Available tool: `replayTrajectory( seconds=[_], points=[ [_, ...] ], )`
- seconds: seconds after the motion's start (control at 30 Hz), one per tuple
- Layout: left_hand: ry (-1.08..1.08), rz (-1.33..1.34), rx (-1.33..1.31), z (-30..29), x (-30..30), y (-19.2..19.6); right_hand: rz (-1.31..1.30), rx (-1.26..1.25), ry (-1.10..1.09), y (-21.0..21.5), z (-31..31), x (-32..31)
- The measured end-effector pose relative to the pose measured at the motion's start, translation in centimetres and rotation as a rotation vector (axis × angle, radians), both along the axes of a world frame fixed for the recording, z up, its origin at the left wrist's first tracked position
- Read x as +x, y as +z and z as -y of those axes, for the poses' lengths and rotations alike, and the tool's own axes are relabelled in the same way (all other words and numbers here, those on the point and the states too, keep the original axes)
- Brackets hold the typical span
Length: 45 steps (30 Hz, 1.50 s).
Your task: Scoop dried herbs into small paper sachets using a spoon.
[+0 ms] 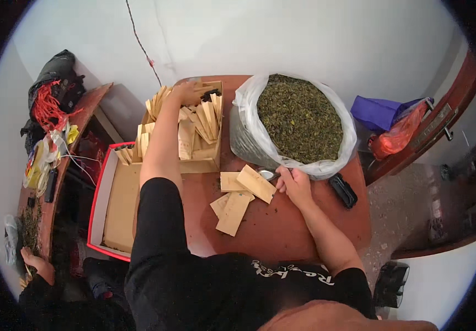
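Observation:
My left hand (pixel 186 92) reaches over the far side of a cardboard box (pixel 207 165) full of upright brown paper packets (pixel 186 138). Its visible fingers look stretched out above the packets, though the tips are partly hidden. My right hand (pixel 295 186) is closed round the handle of a metal spoon (pixel 267 174), whose bowl points left. Just beyond it stands a big clear plastic bag (pixel 245 107), open at the top and filled with dried green leaves (pixel 299 116). Several flat paper packets (pixel 234 214) lie loosely overlapped on the table, left of the spoon.
A red-rimmed shallow box (pixel 121 207) adjoins the cardboard box on the reddish table (pixel 271 234). Near the right edge lies a black object (pixel 342 191). Purple and red bags (pixel 384 114) are by the door. Another person's hand (pixel 39 266) is at the cluttered side table (pixel 56 165).

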<state>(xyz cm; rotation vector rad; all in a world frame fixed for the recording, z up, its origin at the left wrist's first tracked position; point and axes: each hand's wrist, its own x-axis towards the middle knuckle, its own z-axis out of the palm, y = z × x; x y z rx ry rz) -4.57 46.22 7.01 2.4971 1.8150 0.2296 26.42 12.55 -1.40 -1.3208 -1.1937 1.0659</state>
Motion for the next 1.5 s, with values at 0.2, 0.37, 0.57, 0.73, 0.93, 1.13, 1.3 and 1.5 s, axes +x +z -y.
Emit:
replayTrajectory(
  seconds=[0.2,0.37,0.57,0.73,0.93,1.13,1.3,1.5],
  points=[
    [0.077,-0.044,0.001,-0.5,-0.2,0.8,-0.002,-0.002,-0.01,0.3,0.2,-0.1],
    [0.091,-0.182,0.087,-0.5,1.6,-0.1,-0.04,0.037,-0.013,-0.7,-0.4,0.4],
    [0.058,-0.224,0.215,0.5,0.2,-0.4,-0.038,0.067,0.033,-0.3,-0.2,0.0],
    [0.054,-0.168,0.208,5.1,1.4,3.4,-0.014,0.068,0.009,-0.6,-0.3,0.2],
    [0.04,-0.073,0.373,14.6,1.3,10.0,0.011,0.085,0.0,-0.8,-0.4,0.5],
    [-0.432,0.379,0.512,25.5,0.6,6.8,0.027,0.103,0.018,-1.0,-0.6,0.4],
    [-0.587,0.302,0.268,30.7,2.8,2.4,0.005,0.1,0.017,-0.5,-0.6,0.2],
    [-0.867,0.193,0.208,29.6,3.7,2.8,0.009,0.069,0.012,-0.4,-0.4,0.2]
  ],
)
